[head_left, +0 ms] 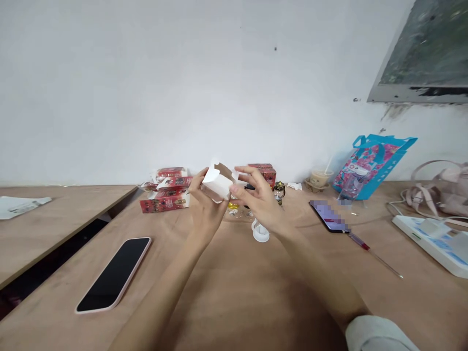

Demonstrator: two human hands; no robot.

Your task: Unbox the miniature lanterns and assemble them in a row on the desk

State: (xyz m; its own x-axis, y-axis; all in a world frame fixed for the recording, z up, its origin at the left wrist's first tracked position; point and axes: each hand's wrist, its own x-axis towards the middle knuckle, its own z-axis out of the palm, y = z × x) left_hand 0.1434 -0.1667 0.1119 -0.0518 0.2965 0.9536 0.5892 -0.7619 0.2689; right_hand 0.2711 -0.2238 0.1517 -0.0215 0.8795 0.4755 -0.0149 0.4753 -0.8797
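Holding a small white carton (218, 184) above the wooden table (234, 292), the left hand (204, 204) grips it from below and behind, fingers closed around its body. The right hand (258, 197) meets it from the other side, fingers spread and lightly curled, tips at the carton's open end, where a cut flap stands up. The carton is clear of the table, between both hands.

Risks noted. The card looks thin; in my judgement a firm squeeze from the left hand could crease a wall or tear the raised flap. Directly beneath the hands stand small figurines (279, 191) and a white round base (260, 233); a dropped carton or a lowered wrist could knock them over. The red boxes (166, 192) lie just left of the left hand and could be swept aside by an elbow. A black phone (115, 274) lies near the table edge by the left forearm. A second phone (329, 217) and a screwdriver (369, 249) lie right.
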